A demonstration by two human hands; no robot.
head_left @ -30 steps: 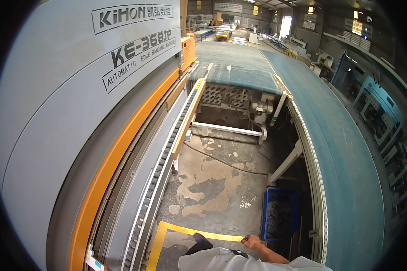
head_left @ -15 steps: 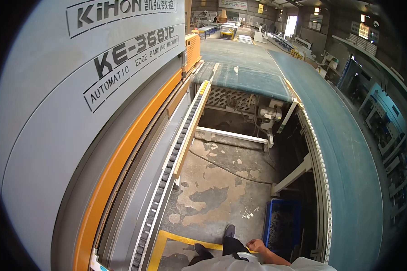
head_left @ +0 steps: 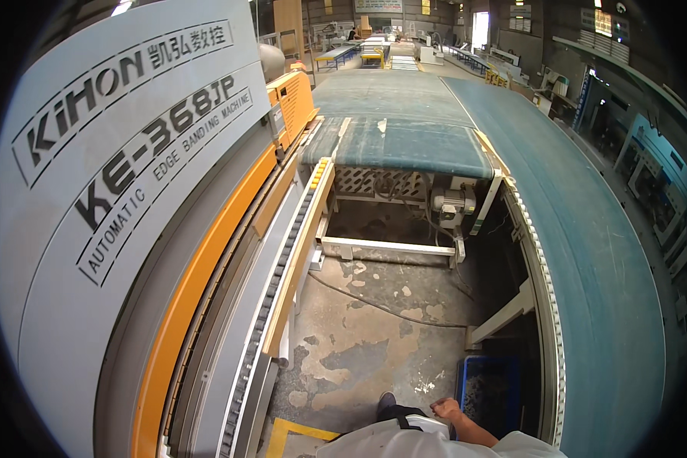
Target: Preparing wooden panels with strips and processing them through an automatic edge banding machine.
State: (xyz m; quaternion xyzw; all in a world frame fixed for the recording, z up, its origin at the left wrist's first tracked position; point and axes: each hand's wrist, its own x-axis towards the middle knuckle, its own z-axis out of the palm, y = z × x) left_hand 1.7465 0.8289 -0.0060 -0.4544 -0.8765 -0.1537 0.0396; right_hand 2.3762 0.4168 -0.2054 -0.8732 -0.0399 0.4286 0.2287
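My right hand hangs low in front of my body, its fingers loosely curled, and I see nothing held in it. Just right of it stands a blue bin with dark grey scraps inside, apart from the hand. My left hand is out of view. Along my left side runs a long edge banding machine with a white cover and an orange rail. Beside it lies a narrow track of dark rollers, edged by a pale wooden strip.
Ahead, a green belt conveyor crosses my way, with a motor beneath. Another green belt runs along the right. A cable lies on the patchy concrete floor. A yellow line marks the floor near my feet.
My view has tilted up and turned slightly left, showing more of the machine cover. My right hand appears slightly farther right, still curled. One shoe has left the view.
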